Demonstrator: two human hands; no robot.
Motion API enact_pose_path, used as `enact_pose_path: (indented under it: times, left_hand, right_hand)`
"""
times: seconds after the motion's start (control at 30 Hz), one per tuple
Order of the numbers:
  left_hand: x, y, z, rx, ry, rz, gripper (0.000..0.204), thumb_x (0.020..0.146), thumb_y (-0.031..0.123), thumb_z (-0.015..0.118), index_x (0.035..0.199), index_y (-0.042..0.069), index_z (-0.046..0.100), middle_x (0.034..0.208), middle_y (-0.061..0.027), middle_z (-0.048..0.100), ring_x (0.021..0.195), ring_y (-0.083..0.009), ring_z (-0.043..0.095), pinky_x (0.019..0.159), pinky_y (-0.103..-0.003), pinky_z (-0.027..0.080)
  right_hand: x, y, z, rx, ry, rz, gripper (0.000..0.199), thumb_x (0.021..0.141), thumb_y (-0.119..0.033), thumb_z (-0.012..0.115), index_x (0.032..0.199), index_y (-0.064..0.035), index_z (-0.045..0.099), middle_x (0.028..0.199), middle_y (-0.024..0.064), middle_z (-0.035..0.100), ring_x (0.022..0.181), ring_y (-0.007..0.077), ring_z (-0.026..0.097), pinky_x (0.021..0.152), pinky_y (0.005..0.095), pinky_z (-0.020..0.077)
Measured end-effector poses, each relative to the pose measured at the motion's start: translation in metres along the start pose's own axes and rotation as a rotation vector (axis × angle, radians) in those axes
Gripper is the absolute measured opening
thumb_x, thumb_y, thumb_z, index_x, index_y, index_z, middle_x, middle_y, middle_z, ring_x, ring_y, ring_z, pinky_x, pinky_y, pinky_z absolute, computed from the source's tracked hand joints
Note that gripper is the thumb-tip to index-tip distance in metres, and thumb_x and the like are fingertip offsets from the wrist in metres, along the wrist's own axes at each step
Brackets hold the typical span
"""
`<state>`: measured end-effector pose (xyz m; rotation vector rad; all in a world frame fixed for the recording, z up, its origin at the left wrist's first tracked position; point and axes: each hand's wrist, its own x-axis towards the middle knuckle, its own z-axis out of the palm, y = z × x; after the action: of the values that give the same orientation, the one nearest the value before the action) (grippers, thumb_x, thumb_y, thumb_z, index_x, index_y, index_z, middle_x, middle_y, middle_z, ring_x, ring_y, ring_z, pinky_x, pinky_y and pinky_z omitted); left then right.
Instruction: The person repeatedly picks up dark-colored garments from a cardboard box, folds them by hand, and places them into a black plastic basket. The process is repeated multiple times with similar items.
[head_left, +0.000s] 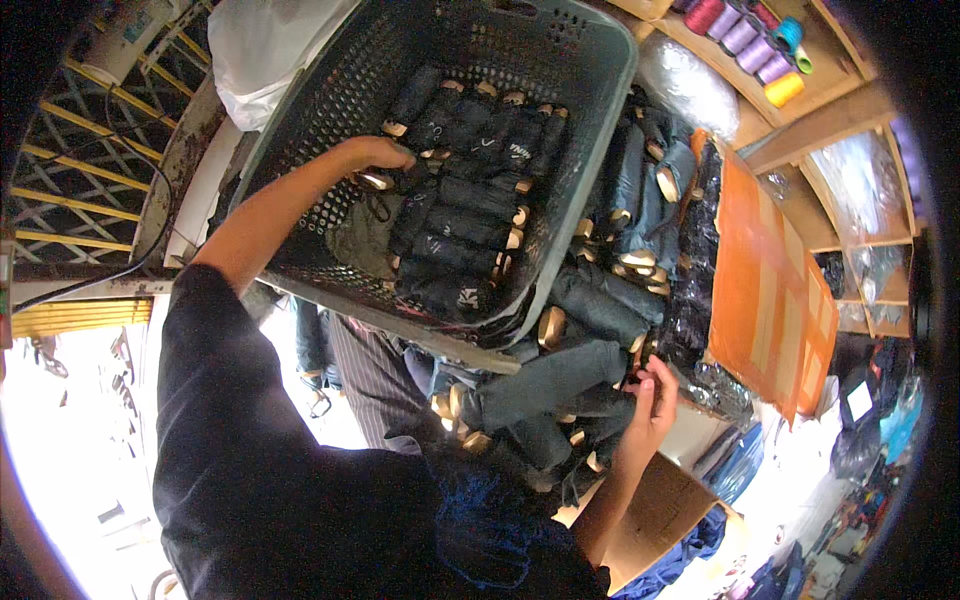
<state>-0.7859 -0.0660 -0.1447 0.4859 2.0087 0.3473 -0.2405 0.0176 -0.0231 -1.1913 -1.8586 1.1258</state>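
Observation:
Inside a dark grey perforated plastic basket (600, 100), several black cloth rolls (470, 225) with pale tan ends lie side by side in rows. My left hand (378, 155) reaches in at the basket's left side, closed around a black roll (408, 180); its fingertips are partly hidden. To the right of the basket is a loose heap of dark blue-grey rolls (545, 385) with similar pale ends. My right hand (655, 400) is at the right edge of that heap, fingers bent and apart, with nothing visible in them. It is near the end of one roll.
A box covered in orange tape (765, 290) stands right of the heap, with black plastic along its side. Colourful thread spools (745, 40) sit on a wooden shelf at the upper right. An open cardboard box (665, 525) holds blue cloth. A white bag (265, 60) borders the basket's left.

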Motion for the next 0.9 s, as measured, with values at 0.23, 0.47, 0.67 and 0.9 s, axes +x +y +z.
enact_pose_path:
  times: [0.23,0.47,0.67,0.9]
  left_hand:
    - [-0.250,0.109,0.038,-0.544,-0.119,0.569,0.042,0.089,0.034,0.055,0.108,-0.003,0.059,0.094,-0.0122,0.063,0.082,-0.0157,0.064,0.079,-0.027,0.053]
    - [-0.344,0.127,0.142,-0.133,-0.184,1.110,0.043,0.090,0.015,0.061,0.127,-0.004,0.051,0.111,-0.0171,0.063,0.102,-0.0283,0.062,0.091,-0.037,0.049]
    - [-0.318,0.112,0.205,0.850,0.227,1.515,0.039,0.076,0.006,0.066,0.114,0.005,0.062,0.124,-0.0130,0.056,0.122,-0.0288,0.048,0.108,-0.046,0.035]
    - [-0.266,0.134,0.261,0.996,0.060,1.434,0.042,0.071,0.001,0.061,0.113,0.001,0.060,0.120,-0.0131,0.054,0.120,-0.0307,0.049,0.106,-0.048,0.036]
  right_hand:
    - [-0.033,-0.038,0.010,0.456,-0.104,-0.022,0.042,0.097,-0.029,0.050,0.122,0.0044,0.050,0.109,0.0170,0.058,0.094,0.0235,0.060,0.081,0.0348,0.0498]
    - [-0.023,-0.042,0.017,1.503,-0.517,0.215,0.080,0.087,-0.058,0.054,0.141,-0.0064,0.026,0.125,0.0197,0.046,0.101,0.0335,0.056,0.078,0.0488,0.0532]
    - [-0.066,0.019,-0.036,1.409,-0.321,0.322,0.067,0.092,-0.058,0.042,0.121,0.0021,0.041,0.106,0.0143,0.050,0.075,0.0240,0.057,0.050,0.0352,0.0512]
    - [-0.123,0.051,-0.062,1.159,-0.295,0.448,0.083,0.085,-0.070,0.042,0.114,0.0075,0.044,0.097,0.0170,0.055,0.063,0.0217,0.061,0.048,0.0321,0.0523]
